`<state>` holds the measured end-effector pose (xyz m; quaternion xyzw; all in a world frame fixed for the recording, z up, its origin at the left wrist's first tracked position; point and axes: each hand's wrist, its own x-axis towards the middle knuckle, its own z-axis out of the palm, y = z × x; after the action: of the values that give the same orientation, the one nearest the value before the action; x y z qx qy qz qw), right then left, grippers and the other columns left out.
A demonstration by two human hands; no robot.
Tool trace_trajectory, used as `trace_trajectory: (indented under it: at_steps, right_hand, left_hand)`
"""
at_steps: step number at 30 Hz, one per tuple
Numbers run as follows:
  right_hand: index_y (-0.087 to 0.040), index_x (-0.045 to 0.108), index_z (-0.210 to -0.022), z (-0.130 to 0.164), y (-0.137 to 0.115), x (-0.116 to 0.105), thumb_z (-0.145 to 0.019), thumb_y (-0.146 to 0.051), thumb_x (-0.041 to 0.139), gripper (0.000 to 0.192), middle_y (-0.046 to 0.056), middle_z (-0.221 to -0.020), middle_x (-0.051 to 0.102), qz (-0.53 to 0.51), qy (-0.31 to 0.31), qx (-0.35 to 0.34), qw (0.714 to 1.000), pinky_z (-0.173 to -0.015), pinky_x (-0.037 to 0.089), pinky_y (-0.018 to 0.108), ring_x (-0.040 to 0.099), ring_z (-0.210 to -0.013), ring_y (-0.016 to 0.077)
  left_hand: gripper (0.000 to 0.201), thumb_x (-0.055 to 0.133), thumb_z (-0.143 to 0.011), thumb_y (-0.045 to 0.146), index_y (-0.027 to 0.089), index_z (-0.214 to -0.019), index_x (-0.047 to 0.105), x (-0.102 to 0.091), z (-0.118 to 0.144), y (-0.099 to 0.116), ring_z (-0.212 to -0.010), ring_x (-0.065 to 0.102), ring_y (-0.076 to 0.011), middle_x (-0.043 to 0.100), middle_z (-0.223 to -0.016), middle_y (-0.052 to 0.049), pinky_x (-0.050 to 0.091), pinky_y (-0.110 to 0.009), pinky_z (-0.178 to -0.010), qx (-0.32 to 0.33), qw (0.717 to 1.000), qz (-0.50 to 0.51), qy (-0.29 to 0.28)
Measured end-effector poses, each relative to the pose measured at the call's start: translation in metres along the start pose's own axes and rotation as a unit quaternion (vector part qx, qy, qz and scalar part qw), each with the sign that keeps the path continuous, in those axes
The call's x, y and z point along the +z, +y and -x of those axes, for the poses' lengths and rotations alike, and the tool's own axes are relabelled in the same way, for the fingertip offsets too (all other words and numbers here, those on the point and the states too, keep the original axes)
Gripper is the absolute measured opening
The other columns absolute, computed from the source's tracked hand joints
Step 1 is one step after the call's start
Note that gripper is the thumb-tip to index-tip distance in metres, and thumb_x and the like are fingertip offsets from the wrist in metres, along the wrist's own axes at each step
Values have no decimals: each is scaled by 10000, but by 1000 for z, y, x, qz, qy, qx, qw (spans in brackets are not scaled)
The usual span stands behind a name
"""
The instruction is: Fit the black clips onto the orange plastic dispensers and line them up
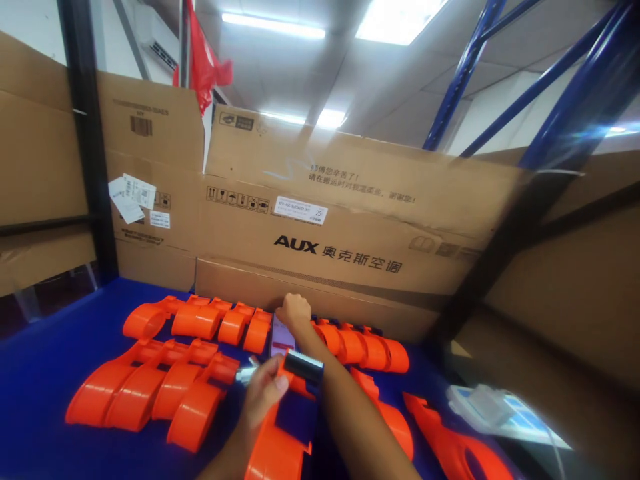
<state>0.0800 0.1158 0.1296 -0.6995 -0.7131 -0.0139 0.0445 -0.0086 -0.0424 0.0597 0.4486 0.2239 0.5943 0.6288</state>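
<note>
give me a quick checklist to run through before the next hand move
1. Left hand gripping the orange dispenser: ok, hand closed on it beside the black toothed piece.
2. Right forearm clear of the toothed piece: cannot tell, they overlap in this view.
3. Right hand free: cannot tell, it is at the flat purple item with its fingertips hidden.
4. Near-left dispensers lined up side by side: ok, on the blue surface.

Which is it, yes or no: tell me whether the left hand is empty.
No, the left hand grips an orange dispenser.
</note>
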Motion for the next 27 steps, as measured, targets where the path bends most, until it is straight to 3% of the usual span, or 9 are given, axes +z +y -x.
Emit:
trace_trajectory:
  at_steps: [5,10,15,18,23,27]
  right_hand:
    - [-85,691,-1157,15,13,-20,-875,-414,582,447,249,-1133,698,6,17,-28,999,-836,509,345,673,-1082,331]
    - [-198,674,-1122,47,37,-34,-813,-477,623,420,145,-1123,720,14,5,-89,996,-791,490,324,677,-1045,305]
    - [-181,679,-1063,83,53,-37,-752,-456,659,415,162,-1034,736,38,-39,-101,993,-739,488,361,695,-956,342]
    - [-182,693,-1020,96,55,-38,-723,-411,683,375,142,-982,745,43,-71,-112,990,-717,486,339,704,-898,314]
    - [-228,692,-1014,104,63,-36,-692,-325,711,337,57,-945,743,47,-141,-185,971,-645,456,277,691,-837,248]
    - [-239,699,-995,104,72,-30,-724,-258,676,273,35,-935,733,47,-133,-193,971,-613,427,253,679,-812,217]
  left_hand:
    - [535,753,-616,676,166,-696,612,18,14,3,-642,501,-160,535,-656,-25,397,-269,-623,21,996,16,-81]
    - [543,770,-602,658,171,-692,549,29,26,-8,-608,407,-122,474,-663,-9,308,-242,-569,-56,982,20,-180]
    - [517,763,-634,637,175,-710,543,27,26,-13,-605,403,-122,471,-672,-7,306,-239,-570,-77,978,13,-196]
    - [507,764,-641,623,170,-704,545,26,22,-13,-610,400,-120,475,-683,-10,303,-241,-578,-63,976,12,-207]
    - [539,775,-604,649,159,-702,575,27,21,-14,-602,375,-113,457,-662,2,276,-241,-579,-37,985,16,-171]
    - [523,775,-612,639,166,-707,575,28,24,-16,-612,388,-120,473,-682,-6,284,-242,-577,-46,985,4,-165]
